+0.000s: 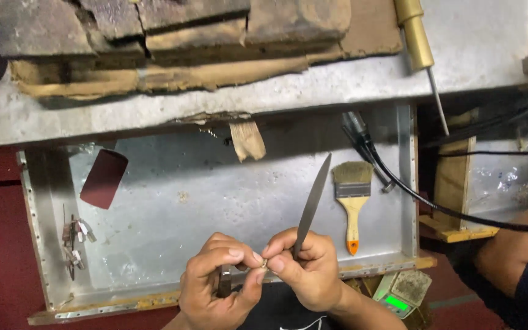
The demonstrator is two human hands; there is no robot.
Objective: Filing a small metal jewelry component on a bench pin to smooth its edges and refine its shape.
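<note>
paintbrush (352, 201), sandpaper (104, 178), perhaps a scale (398, 294)

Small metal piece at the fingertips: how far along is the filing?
Done: cannot tell; the small metal piece is too tiny to judge. In hand: left hand pinches it, right hand holds the flat grey metal file. Left: the yellow-handled paintbrush lies untouched in the metal tray.

A shallow grey sheet-metal tray (172, 201) with riveted rims sits pulled out under the workbench. Lying flat in it, at right, a wooden-handled paintbrush with pale bristles and an orange tip (352, 201). Upper left, a dark red curled sheet of abrasive paper (104, 178). Along the left wall, a cluster of small metal bits (74, 243).
</note>
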